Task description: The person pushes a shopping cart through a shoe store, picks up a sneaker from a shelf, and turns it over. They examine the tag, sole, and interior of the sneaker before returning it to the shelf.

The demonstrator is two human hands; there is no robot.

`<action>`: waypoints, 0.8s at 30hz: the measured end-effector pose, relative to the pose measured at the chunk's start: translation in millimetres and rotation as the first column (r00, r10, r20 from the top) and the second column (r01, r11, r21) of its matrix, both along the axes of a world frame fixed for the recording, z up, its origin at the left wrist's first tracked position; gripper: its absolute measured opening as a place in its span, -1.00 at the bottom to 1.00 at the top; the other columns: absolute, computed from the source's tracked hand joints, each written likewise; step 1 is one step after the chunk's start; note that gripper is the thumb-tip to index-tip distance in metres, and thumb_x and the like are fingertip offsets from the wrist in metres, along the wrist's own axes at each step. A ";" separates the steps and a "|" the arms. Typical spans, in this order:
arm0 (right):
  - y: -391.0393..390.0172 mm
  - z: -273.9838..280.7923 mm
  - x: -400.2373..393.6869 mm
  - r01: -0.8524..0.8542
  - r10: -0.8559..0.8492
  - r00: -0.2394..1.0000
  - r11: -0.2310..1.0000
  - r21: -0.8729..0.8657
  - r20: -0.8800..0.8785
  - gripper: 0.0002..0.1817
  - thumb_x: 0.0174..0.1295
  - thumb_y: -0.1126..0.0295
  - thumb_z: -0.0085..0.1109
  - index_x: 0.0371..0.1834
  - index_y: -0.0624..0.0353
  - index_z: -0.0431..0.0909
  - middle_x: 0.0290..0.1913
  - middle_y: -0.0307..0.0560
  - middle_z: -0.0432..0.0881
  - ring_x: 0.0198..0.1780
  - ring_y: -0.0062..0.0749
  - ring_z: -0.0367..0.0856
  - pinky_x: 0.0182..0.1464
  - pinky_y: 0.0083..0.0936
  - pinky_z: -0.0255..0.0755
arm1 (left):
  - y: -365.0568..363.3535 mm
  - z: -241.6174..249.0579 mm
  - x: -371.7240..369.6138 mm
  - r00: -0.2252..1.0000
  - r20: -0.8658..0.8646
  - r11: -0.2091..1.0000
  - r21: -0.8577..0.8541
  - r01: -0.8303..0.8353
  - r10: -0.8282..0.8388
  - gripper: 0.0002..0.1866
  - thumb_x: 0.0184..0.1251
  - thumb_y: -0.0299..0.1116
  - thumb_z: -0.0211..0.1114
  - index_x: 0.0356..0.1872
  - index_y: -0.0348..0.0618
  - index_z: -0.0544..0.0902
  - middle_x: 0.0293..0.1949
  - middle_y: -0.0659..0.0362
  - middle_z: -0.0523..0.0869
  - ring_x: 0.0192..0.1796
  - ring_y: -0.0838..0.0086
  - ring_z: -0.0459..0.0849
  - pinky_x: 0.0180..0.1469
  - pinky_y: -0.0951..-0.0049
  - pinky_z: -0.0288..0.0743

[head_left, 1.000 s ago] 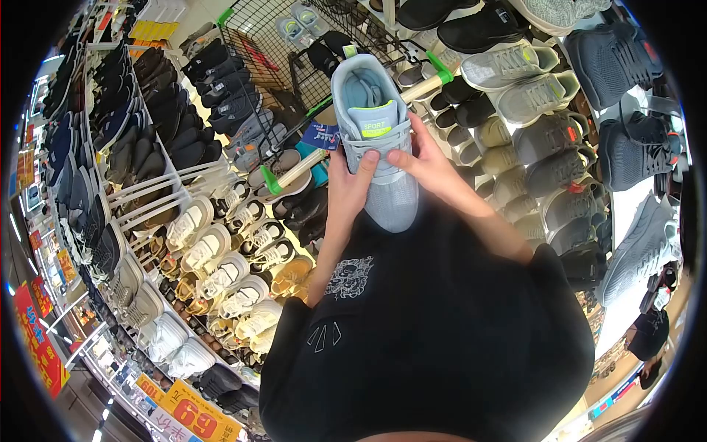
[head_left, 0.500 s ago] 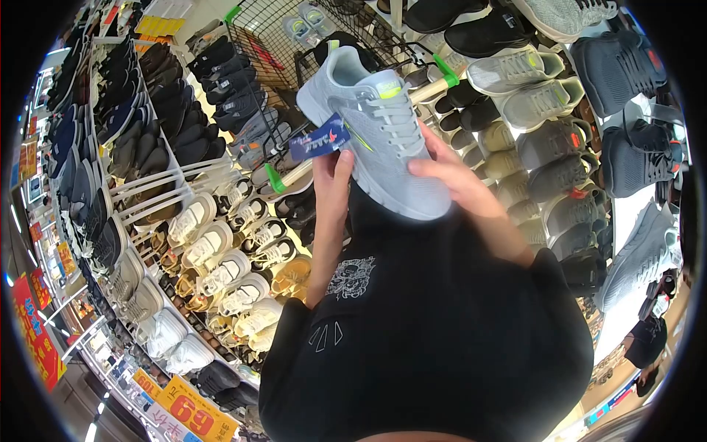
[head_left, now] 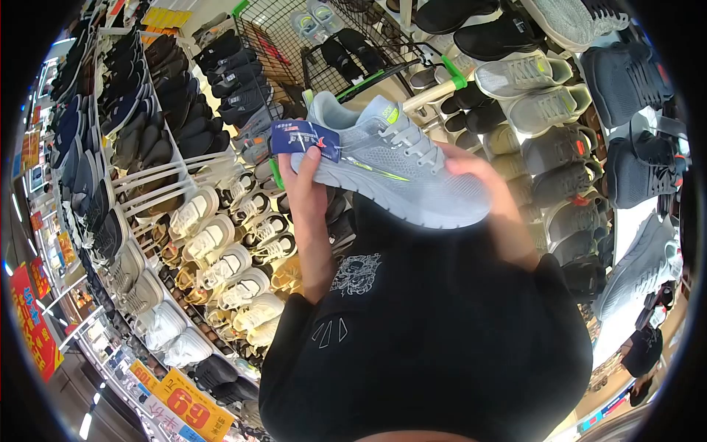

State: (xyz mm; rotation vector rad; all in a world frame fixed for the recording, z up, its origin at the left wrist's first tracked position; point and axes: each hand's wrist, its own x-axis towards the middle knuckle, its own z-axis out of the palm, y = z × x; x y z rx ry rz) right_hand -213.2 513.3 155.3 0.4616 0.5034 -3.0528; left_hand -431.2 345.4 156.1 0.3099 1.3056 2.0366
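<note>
A light grey sneaker [head_left: 398, 173] with yellow-green accents is held in front of my chest, its side facing me and its toe to the right. My left hand [head_left: 305, 180] grips the heel end, the thumb over a dark blue hang tag [head_left: 306, 140]. At the toe end, my right hand [head_left: 486, 180] holds the shoe, with the thumb on the upper near the laces and the other fingers mostly hidden behind it.
Beyond the sneaker stands a wire shopping cart [head_left: 417, 98] with a green-ended handle, holding black sandals [head_left: 350, 55]. Shoe racks line both sides. An orange price sign [head_left: 193, 405] hangs lower left. Another person in black [head_left: 642, 351] is at the lower right.
The sneaker has turned from toe-down to nearly level, showing its side, with the toe further right. My left hand has moved left with the tag, and my right hand has moved right.
</note>
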 end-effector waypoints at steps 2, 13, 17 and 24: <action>5.3 -33.1 15.7 0.040 -0.036 0.995 0.998 -0.044 0.090 -0.19 0.23 0.18 0.16 0.45 0.40 0.09 0.41 0.14 0.29 0.41 -0.21 0.29 0.42 -0.35 0.16 | -2.7 -0.3 0.9 0.998 -0.065 0.995 -0.096 -0.018 0.011 -0.52 0.31 -0.41 0.24 0.22 -0.26 0.37 0.02 0.13 0.57 0.05 0.45 0.55 0.10 0.40 0.43; 10.1 -15.1 6.0 0.438 -0.412 0.877 0.468 0.768 -0.249 -0.33 0.19 0.13 0.24 0.28 0.27 0.27 0.31 0.10 0.37 0.33 -0.23 0.34 0.37 -0.30 0.15 | 4.0 22.5 11.3 0.982 0.022 0.975 -0.127 -0.183 0.187 -0.45 0.32 -0.52 0.26 0.31 -0.22 0.31 0.17 0.10 0.46 0.14 0.41 0.53 0.14 0.35 0.50; 12.2 -18.7 7.3 0.424 -0.424 0.878 0.478 0.769 -0.221 -0.36 0.18 0.17 0.23 0.27 0.23 0.28 0.33 0.11 0.34 0.34 -0.24 0.31 0.36 -0.32 0.14 | 0.3 29.1 10.6 0.985 -0.039 0.982 -0.087 -0.168 0.165 -0.37 0.30 -0.49 0.27 0.35 -0.24 0.22 0.21 0.05 0.42 0.21 0.36 0.48 0.23 0.31 0.41; 20.6 -20.6 3.1 0.544 -0.478 0.832 0.601 0.585 -0.282 -0.39 0.27 0.13 0.14 0.27 0.24 0.23 0.36 0.18 0.28 0.37 -0.15 0.28 0.39 -0.24 0.13 | -6.0 32.7 10.7 0.923 -0.377 0.990 0.141 -0.031 0.082 -0.35 0.16 -0.41 0.29 0.29 -0.27 0.27 0.35 -0.10 0.26 0.39 0.20 0.30 0.40 0.15 0.17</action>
